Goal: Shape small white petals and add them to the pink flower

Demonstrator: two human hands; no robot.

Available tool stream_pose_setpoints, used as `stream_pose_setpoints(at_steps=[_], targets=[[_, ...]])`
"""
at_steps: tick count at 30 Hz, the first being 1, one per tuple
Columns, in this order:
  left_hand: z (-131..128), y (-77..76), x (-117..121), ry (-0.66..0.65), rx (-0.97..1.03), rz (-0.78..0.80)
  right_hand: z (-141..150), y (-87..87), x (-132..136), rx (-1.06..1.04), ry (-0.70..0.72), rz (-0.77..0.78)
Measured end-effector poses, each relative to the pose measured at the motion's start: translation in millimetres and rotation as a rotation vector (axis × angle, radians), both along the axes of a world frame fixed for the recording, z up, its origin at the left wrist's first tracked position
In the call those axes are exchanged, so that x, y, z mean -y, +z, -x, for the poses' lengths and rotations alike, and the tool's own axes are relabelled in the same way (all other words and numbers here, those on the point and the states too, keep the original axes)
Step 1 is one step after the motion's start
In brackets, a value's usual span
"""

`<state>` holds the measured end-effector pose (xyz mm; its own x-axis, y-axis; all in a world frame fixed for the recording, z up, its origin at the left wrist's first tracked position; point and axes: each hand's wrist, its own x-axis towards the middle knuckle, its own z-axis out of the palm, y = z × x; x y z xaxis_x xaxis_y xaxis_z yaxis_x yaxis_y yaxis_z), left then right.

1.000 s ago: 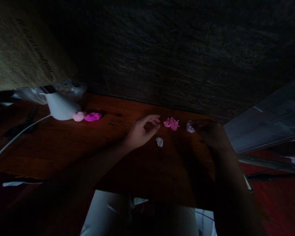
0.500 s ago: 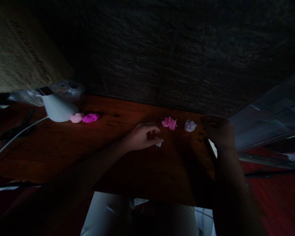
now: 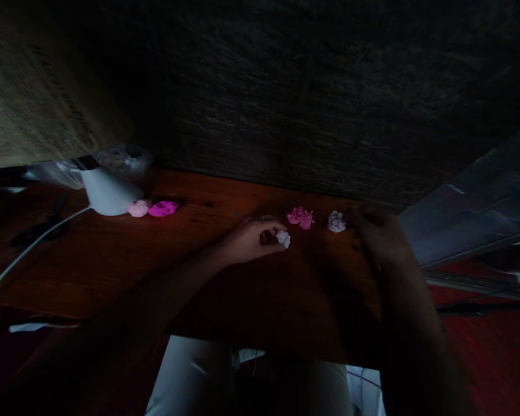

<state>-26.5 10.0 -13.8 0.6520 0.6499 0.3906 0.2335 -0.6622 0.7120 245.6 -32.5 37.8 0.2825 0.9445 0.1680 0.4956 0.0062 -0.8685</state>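
Observation:
My left hand (image 3: 255, 238) pinches a small white crumpled piece of paper (image 3: 283, 238) between thumb and fingers, near the middle of the wooden table. Just behind it lies a pink crumpled paper piece (image 3: 300, 218) with ragged, petal-like edges. Farther right rests a pale lilac crumpled paper ball (image 3: 337, 222). My right hand (image 3: 377, 234) is close beside that ball, its fingers reaching left toward it in deep shadow. The fingers look slightly apart; whether they touch the ball is hard to see.
On the left, a light pink lump (image 3: 139, 208) and a magenta lump (image 3: 163, 208) lie by the white lamp base (image 3: 108, 190). A cable (image 3: 30, 248), dark scissors (image 3: 41, 228) and clear plastic (image 3: 125, 162) are nearby. A dark wall (image 3: 286, 104) bounds the table (image 3: 134, 260).
My left hand has come down to the white crumpled paper, gripped it and lifted it slightly. My right hand drew back from the lilac ball, then returned beside it.

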Motion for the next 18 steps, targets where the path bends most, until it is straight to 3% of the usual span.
stream_pose_setpoints(at_steps=[2, 6, 12, 18], targets=[[-1, -0.1, 0, 0.018, 0.126, 0.013, 11, -1.3, 0, -0.039, 0.211, 0.121], [-3, 1.7, 1, 0.025, 0.262, 0.03, 39, -7.4, 0, -0.122, 0.433, 0.169], [-6, -0.5, 1, 0.03, 0.364, 0.199, 62, -26.6, -2, -0.212, 0.498, 0.184], [-5, -0.7, -5, 0.069, 0.387, 0.428, 72, -34.0, -2, -0.302, 0.452, 0.173]])
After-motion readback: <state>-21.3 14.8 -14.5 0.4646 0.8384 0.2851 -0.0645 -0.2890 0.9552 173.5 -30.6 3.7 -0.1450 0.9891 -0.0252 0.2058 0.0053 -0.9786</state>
